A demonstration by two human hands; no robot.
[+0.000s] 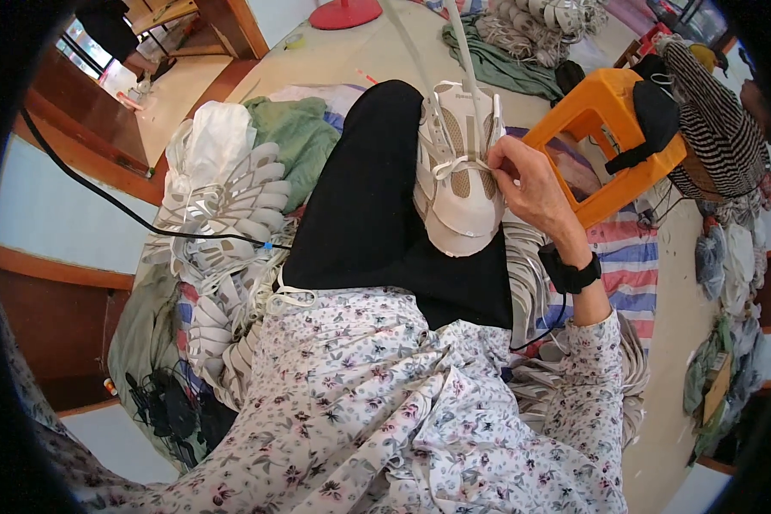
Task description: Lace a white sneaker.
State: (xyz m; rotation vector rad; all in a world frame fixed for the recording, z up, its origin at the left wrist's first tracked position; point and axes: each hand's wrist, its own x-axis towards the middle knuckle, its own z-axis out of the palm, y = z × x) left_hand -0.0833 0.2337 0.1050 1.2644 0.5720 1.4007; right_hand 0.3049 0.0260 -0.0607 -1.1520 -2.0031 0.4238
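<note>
Since our left hand's unseen, our right hand [533,186] is nearer, pinching the thin cream lace [460,163] on that beige mesh shoe upper [464,210]: 9 o'clock from it, long axis 12-to-6, on our black-trousered thigh [480,278].

Open room lies over the black fabric [360,197] left of the shoe [463,206]; an orange stool [608,98] obstructs rightward.

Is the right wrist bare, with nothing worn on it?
No, a black band circles it, just behind the right hand whose fingers are at the pale shoe.
</note>
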